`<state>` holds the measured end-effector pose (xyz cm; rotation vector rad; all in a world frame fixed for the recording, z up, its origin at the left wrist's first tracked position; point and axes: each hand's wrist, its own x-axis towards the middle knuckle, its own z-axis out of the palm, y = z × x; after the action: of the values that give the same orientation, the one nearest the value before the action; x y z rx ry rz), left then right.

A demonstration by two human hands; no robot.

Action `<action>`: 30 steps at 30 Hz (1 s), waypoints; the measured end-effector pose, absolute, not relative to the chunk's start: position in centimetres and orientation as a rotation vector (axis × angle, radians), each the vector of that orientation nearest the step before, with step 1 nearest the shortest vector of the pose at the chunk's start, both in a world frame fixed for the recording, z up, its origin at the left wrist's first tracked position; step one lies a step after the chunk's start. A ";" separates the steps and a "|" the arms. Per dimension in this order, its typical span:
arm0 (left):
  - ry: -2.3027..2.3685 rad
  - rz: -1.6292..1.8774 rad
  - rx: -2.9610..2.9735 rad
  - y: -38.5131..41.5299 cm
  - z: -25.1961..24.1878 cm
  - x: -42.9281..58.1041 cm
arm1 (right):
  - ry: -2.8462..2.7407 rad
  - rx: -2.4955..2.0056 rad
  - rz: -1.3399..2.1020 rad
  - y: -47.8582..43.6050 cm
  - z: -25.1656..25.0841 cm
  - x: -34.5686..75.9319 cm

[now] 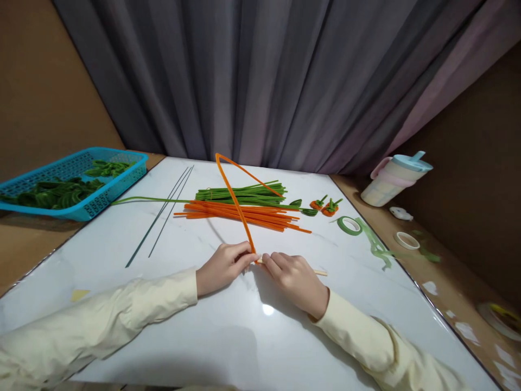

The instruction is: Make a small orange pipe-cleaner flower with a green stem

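Note:
My left hand (225,267) pinches the lower end of an orange pipe cleaner (233,195), which rises from the fingers and bends over at its top. In my right hand (295,279) is a thin wooden stick (321,272), its far end poking out to the right. The stick's other end meets the orange pipe cleaner between my two hands, close to the tabletop. Beyond my hands lie a bundle of orange pipe cleaners (244,215) and a bundle of green pipe cleaners (232,194).
A blue basket (116,187) of green leaf shapes stands at left, near thin dark green wires (157,225). Two small orange persimmon-like pieces (329,209), green tape (349,225) and a white ring (407,240) lie at right. A lidded cup (386,184) stands by the wall.

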<state>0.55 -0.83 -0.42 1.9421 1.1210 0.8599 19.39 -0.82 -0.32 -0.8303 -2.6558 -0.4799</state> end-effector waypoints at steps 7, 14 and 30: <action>1.134 0.852 1.892 -0.8 -0.5 0.7 | -2.747 -0.751 -0.639 -0.9 0.0 19.4; 1.117 0.823 1.882 -0.8 -0.8 0.6 | -2.684 -0.665 -0.763 -1.1 -0.1 19.3; 1.114 0.842 2.158 -1.3 -1.1 0.6 | -2.566 -1.206 -0.011 -1.5 -0.2 18.7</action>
<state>0.63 -1.31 -1.14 2.1578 1.1136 0.8416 18.67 -1.46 -0.22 -1.2057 -2.5663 -0.0107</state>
